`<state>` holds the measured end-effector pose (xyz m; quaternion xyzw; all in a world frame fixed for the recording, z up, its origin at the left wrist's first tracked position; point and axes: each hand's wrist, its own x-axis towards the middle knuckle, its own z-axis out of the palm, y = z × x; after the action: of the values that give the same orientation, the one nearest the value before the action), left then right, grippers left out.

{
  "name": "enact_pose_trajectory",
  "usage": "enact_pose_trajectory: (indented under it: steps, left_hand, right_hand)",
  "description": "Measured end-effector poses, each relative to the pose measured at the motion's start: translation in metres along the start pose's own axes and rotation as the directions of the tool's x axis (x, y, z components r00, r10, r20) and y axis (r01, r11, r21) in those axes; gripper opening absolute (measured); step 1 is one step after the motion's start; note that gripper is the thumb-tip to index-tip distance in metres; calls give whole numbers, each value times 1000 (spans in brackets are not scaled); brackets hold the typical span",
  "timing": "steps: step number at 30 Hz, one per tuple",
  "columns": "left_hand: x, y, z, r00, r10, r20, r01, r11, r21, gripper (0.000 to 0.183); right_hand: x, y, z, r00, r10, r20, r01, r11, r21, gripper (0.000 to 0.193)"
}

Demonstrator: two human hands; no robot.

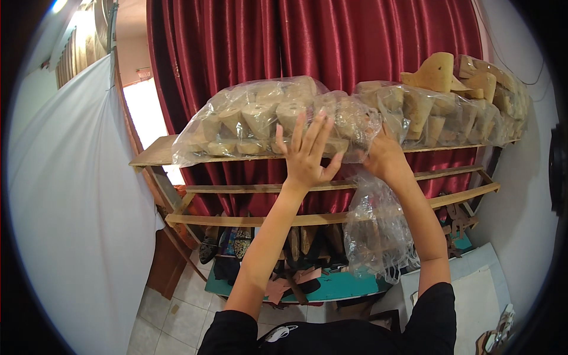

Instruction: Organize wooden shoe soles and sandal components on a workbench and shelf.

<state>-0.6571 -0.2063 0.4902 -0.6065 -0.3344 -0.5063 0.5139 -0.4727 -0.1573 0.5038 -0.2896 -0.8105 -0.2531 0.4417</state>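
Clear plastic bags filled with tan wedge-shaped blocks, like shoe heels, stand along the top shelf. My left hand (307,151) is open, fingers spread, laid against the front of the left bag (236,121). Beside it, my right hand (387,157) has its fingers curled into bunched clear plastic at the middle of the shelf; its fingertips are partly hidden. From below that hand a loose length of crumpled plastic (376,219) hangs past the lower rails. Right of my right hand sits another filled bag (438,112).
A large curved tan wedge piece (435,72) lies on top of the right bags. Wooden rails (248,220) run below the top shelf (155,152). Shoes (241,242) stand beneath, near a teal surface (343,287). Red curtains (236,47) hang behind; a white cloth (77,195) hangs at left.
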Motion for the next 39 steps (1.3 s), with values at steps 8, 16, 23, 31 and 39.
enact_pose_trajectory:
  steps: [8, 16, 23, 31, 39]
  left_hand:
    - [-32, -1, 16, 989, -105, -108, 108, 994, 24, 72]
    - [-13, -3, -1, 994, -76, -76, 80, 996, 47, 66]
    - [24, -2, -13, 990, -31, -139, 31, 1000, -2, 56]
    - [15, 1, -1, 988, -137, -74, 138, 990, 3, 56]
    - [7, -5, -7, 984, -177, 7, 176, 983, 45, 53]
  right_hand:
    - [1, 11, 19, 962, 217, 165, -237, 966, 108, 57]
    - [3, 2, 13, 976, -102, -192, 144, 965, 220, 58]
    - [16, 18, 10, 987, -33, -160, 107, 872, 479, 61]
    - [26, 1, 44, 955, 213, -207, -25, 753, 658, 71]
    - [38, 8, 39, 956, 141, -257, 61, 762, 645, 57]
